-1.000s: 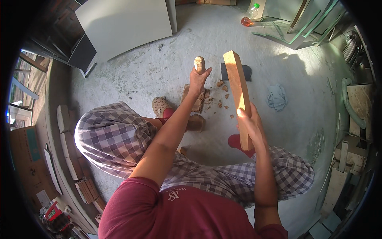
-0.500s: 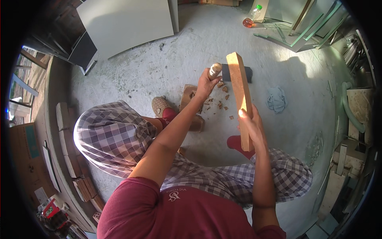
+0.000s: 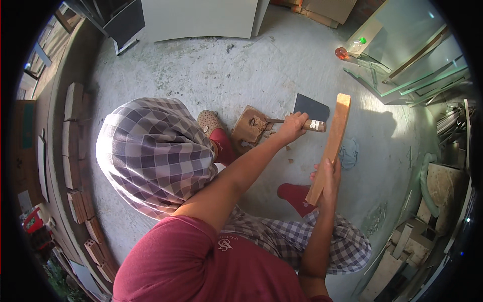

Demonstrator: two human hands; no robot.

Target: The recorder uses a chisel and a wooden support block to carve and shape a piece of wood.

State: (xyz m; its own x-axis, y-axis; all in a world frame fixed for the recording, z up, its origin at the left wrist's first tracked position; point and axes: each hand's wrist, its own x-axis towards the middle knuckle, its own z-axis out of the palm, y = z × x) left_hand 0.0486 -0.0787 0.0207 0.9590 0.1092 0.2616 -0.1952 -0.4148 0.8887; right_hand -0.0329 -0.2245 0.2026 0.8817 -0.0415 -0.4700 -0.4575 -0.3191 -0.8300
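My left hand (image 3: 294,127) is wrapped round the wooden handle of a chisel (image 3: 316,126). The chisel lies nearly level, its blade running left to a rough hollow in a brown wooden block (image 3: 243,135) on the floor. Whether the tip touches the wood, I cannot tell. In my right hand (image 3: 329,183) is a long squared wooden bar (image 3: 336,132), gripped near its lower end and raised with its far end up, apart from the chisel handle. Wood chips (image 3: 290,161) are scattered beside the block, partly hidden by my left arm.
A dark flat plate (image 3: 311,106) lies beyond the chisel. A pale blue cloth (image 3: 350,153) is on the floor at right. Glass panes (image 3: 422,83) lean at the far right near a bottle (image 3: 355,46). Bricks (image 3: 71,136) line the left; my sandalled foot (image 3: 209,122) is beside the block.
The chisel has swung from pointing up to lying almost level, its blade now at the block's hollow. The wooden bar now tilts right. The head view has also shifted.
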